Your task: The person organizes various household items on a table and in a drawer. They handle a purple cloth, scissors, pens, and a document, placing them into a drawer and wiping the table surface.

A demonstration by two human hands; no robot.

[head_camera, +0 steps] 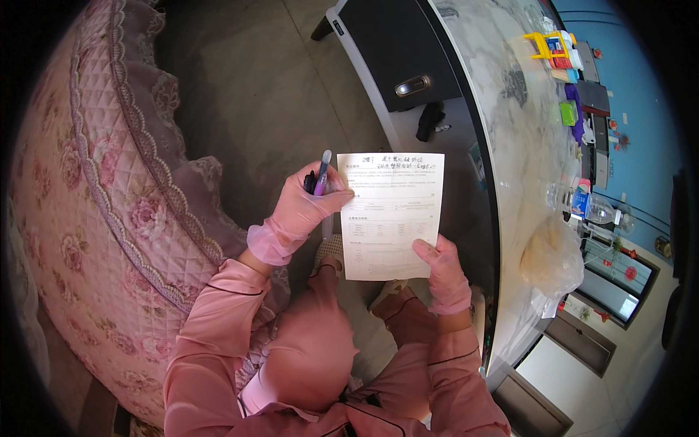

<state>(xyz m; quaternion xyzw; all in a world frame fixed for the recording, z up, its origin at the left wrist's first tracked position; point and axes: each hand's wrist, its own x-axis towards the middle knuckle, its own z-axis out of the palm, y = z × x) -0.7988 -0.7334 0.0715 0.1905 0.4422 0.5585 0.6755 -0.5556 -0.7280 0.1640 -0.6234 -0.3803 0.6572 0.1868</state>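
Note:
In front of me I hold up a white sheet of paper (390, 218) with printed text, tables and handwriting across its top. My left hand (311, 205), in a thin pink glove, pinches the sheet's left edge between thumb and fingers. That same hand also grips pens: a purple pen (320, 183) with a dark end points upward, and a black pen cap or second pen (309, 181) shows beside it. My right hand (445, 267), gloved alike, has its thumb on the lower right corner of the paper. Its other fingers are hidden behind the sheet.
To the left is a pink quilted floral cover (136, 213) with lace trim. A marble-patterned tabletop (505, 142) runs along the right, bearing plastic bottles (598, 210), a plastic bag (551, 257) and a yellow holder (546, 46). Below it is a dark cabinet door (401, 49).

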